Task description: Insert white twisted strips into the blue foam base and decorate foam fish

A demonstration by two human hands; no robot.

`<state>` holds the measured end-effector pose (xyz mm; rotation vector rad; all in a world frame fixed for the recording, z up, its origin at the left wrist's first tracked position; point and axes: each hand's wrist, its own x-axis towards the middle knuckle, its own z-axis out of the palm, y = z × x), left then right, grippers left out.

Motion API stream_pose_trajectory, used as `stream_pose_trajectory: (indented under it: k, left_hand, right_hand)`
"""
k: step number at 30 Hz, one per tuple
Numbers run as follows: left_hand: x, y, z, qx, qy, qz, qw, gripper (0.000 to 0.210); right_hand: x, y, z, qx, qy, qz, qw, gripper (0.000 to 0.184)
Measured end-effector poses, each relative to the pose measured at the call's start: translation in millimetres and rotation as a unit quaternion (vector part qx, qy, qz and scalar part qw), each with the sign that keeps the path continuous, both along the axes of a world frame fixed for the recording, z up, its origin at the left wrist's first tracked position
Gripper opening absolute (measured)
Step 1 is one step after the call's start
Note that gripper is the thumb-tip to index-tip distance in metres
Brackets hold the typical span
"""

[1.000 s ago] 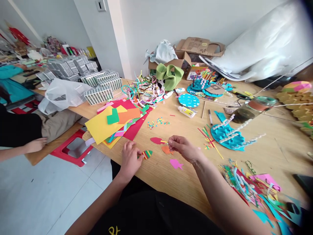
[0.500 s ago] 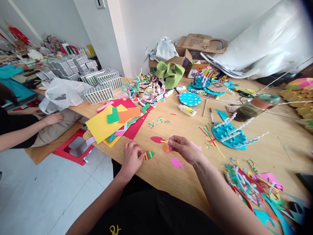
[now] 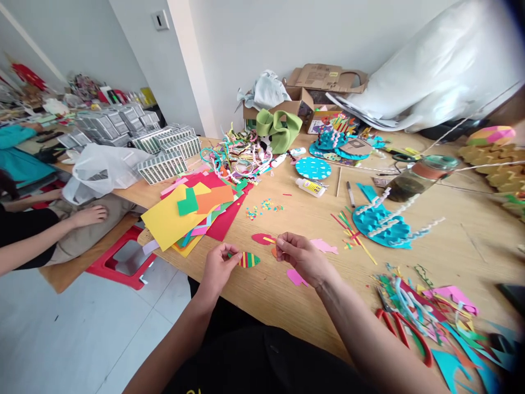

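Between thumb and fingers, my left hand [image 3: 219,269] grips the tail end of a paper fish [image 3: 250,260] striped in green, red and yellow. To its right, my right hand [image 3: 302,258] pinches a thin yellow paper strip [image 3: 268,239], whose free end points left over a red paper fish [image 3: 258,238]. My right fingers partly cover an orange paper piece [image 3: 274,251]. A bright pink paper cutout [image 3: 296,278] lies below that hand, and a pale pink one [image 3: 326,246] lies to its right.
Coloured paper sheets [image 3: 164,219] lie at left, near tiny paper bits [image 3: 266,205]. A glue bottle [image 3: 310,187] lies behind. At right are paper strips [image 3: 355,232], a blue craft piece [image 3: 383,224], a jar [image 3: 422,178] and red-handled scissors [image 3: 404,328] among scraps. Another person's hand [image 3: 91,215] is far left.
My left hand has drawn back slightly from the striped fish, showing more of it in the grip. My right hand has shifted a little left with the yellow strip. The camera view has tilted slightly.
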<state>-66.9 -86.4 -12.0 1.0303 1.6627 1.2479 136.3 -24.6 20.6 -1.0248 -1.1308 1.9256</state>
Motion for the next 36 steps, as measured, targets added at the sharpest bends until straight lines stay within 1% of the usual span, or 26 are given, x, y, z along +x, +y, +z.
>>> stream_pose_trajectory:
  k: [4, 7, 11, 16, 19, 22, 25, 32, 34, 36]
  left_hand:
    - [7, 9, 3.6, 0.004, -0.131, 0.044, 0.990, 0.031]
    - [15, 15, 5.7, 0.002, -0.211, 0.066, 0.975, 0.033]
    - [24, 22, 6.0, 0.020, -0.264, 0.091, 0.960, 0.032]
    - [31, 27, 6.8, 0.043, -0.305, 0.105, 0.946, 0.040]
    - [34, 28, 7.1, 0.043, -0.318, 0.109, 0.941, 0.039]
    - [36, 28, 6.4, 0.029, -0.304, 0.112, 0.945, 0.037]
    - [40, 27, 5.8, 0.015, -0.279, 0.108, 0.954, 0.037]
    - [43, 24, 7.3, 0.029, -0.248, 0.090, 0.964, 0.034]
    - [43, 23, 7.7, 0.019, -0.255, 0.069, 0.964, 0.036]
    - [43, 21, 8.2, 0.005, -0.269, 0.035, 0.962, 0.037]
  right_hand:
    - [-12, -7, -1.5, -0.032, 0.041, -0.072, 0.996, 0.039]
    - [-19, -12, -2.9, -0.038, 0.055, -0.108, 0.992, 0.038]
    - [-26, -18, -8.1, -0.045, 0.064, -0.157, 0.984, 0.037]
    - [-35, -25, -16.2, -0.066, 0.083, -0.216, 0.971, 0.037]
    - [-38, -25, -18.3, -0.075, 0.104, -0.254, 0.958, 0.036]
    - [-38, -23, -18.6, -0.061, 0.130, -0.277, 0.950, 0.033]
    - [-37, -20, -18.5, -0.048, 0.139, -0.272, 0.951, 0.032]
    - [-38, -19, -19.1, -0.038, 0.151, -0.260, 0.953, 0.032]
    - [-38, -19, -19.4, -0.043, 0.151, -0.258, 0.953, 0.033]
    - [-37, -17, -19.9, -0.049, 0.144, -0.259, 0.954, 0.034]
